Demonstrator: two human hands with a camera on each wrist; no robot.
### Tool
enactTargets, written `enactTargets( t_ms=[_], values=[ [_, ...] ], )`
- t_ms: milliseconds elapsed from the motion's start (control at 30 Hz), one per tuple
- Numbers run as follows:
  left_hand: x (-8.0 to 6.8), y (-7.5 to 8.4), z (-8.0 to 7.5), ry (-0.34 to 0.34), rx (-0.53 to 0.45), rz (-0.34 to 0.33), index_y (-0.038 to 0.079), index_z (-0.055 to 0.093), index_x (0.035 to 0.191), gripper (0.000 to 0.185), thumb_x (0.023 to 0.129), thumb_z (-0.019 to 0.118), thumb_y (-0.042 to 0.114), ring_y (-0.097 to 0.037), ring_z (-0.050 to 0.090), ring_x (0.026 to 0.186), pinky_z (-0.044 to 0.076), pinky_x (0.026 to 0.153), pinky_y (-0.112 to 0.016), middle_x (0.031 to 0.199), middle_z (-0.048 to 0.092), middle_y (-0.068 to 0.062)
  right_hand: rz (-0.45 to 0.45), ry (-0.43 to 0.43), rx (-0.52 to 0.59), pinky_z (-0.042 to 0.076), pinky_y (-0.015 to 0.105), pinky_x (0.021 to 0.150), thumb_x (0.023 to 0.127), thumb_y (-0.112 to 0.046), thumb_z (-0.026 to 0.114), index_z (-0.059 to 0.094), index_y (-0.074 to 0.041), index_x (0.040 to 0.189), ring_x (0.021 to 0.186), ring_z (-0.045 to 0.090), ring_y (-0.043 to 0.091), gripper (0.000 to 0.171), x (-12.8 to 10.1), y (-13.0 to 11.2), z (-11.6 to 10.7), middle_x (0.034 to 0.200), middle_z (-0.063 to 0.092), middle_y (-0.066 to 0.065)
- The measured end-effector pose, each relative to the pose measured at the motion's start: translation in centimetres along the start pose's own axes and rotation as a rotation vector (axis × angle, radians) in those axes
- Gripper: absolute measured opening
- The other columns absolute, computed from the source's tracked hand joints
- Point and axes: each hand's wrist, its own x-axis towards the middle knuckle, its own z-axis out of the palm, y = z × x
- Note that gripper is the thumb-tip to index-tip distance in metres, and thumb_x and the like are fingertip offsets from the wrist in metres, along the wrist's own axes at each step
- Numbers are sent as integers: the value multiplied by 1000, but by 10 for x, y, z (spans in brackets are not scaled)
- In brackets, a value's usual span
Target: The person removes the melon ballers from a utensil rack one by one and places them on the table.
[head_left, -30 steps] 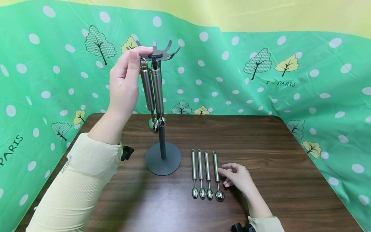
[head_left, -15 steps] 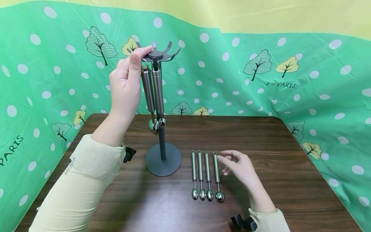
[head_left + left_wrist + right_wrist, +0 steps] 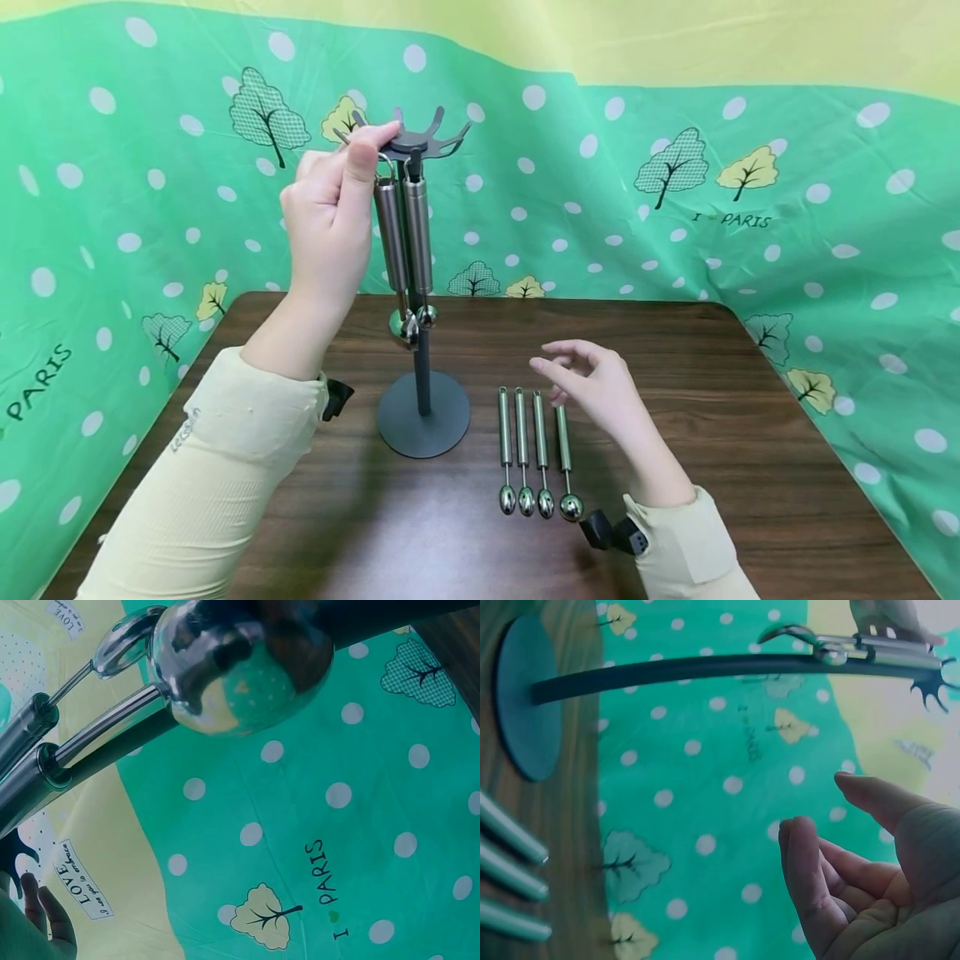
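My left hand (image 3: 326,212) pinches the top of a dark grey utensil stand (image 3: 423,412), thumb and index finger at its hooked ring. Metal-handled spoons (image 3: 417,237) hang from the hooks beside this hand, and a round, shiny bowl (image 3: 240,671) fills the upper left wrist view. Part of the ring is behind the fingers. My right hand (image 3: 596,387) hovers with its thumb and fingers apart, holding nothing. Below it, several metal spoons (image 3: 522,450) lie in a row on the table, bowls toward me. The right hand covers the handle top of the rightmost spoon (image 3: 566,458) in the head view.
The brown wooden table (image 3: 675,358) carries the stand at left of centre and the row of spoons to its right. A green patterned cloth (image 3: 570,183) hangs behind the table and along its sides. Black wrist cameras (image 3: 615,533) are strapped to both arms.
My right hand has risen from beside the rightmost spoon, moving up and left over the handle ends. The lying spoons stay put. My left hand remains at the stand's top.
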Motion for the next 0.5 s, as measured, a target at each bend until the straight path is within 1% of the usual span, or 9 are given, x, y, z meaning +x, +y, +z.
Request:
enactTargets(
  t_ms=[33,133,233,267,333,367,433,467,500],
  values=[
    [0,0,0,2,8,5,11,75,116,55,98,46,55,4,42,82,33,74,-20,117,73,-7,-14,0,-6,60,33,65,88,-34,75,67,-7,120,64,69,16,43,2,-4,1,83,70,4],
    [0,2,1,12,28,26,10,76,114,48,101,48,47,5,40,81,30,71,-21,100,76,-14,-50,-8,-13,60,34,67,88,-34,75,68,-8,120,67,71,15,42,6,-16,5,85,73,6],
    [0,4,1,23,44,39,10,76,112,48,100,49,48,6,39,80,29,70,-21,89,74,-18,-83,-19,-24,60,33,71,88,-35,75,69,-10,118,72,72,16,40,9,-27,9,87,74,9],
    [0,5,1,25,51,41,10,76,112,51,99,48,51,6,38,80,29,69,-21,88,74,-18,-96,-22,-24,60,31,71,88,-35,75,69,-10,117,73,73,16,39,10,-31,10,88,74,9],
    [-1,6,1,31,63,38,11,77,112,55,97,47,55,5,37,79,28,69,-21,101,76,-13,-122,-25,-22,59,29,73,87,-35,75,70,-12,115,76,73,19,36,13,-38,14,89,75,9],
    [-2,7,1,35,67,34,12,77,112,57,96,47,58,5,37,79,28,69,-21,105,76,-10,-134,-26,-20,58,29,74,87,-35,76,71,-13,114,77,73,20,35,15,-42,15,90,75,9],
    [-3,9,1,50,69,30,14,77,111,60,94,46,62,4,36,77,27,69,-21,103,77,-9,-159,-33,-7,58,30,75,87,-35,76,72,-14,112,81,72,23,33,18,-50,19,90,75,9],
    [-3,10,2,59,71,29,15,78,110,62,92,46,64,4,36,77,27,70,-21,105,77,-7,-171,-37,-4,57,30,75,87,-35,76,72,-15,111,83,72,24,32,19,-54,20,90,75,8],
    [-3,10,2,67,71,32,13,80,103,63,92,46,65,3,36,76,27,70,-21,104,77,-6,-182,-43,4,57,30,76,87,-35,76,72,-15,111,84,71,25,31,20,-58,22,90,75,8]
  ],
)
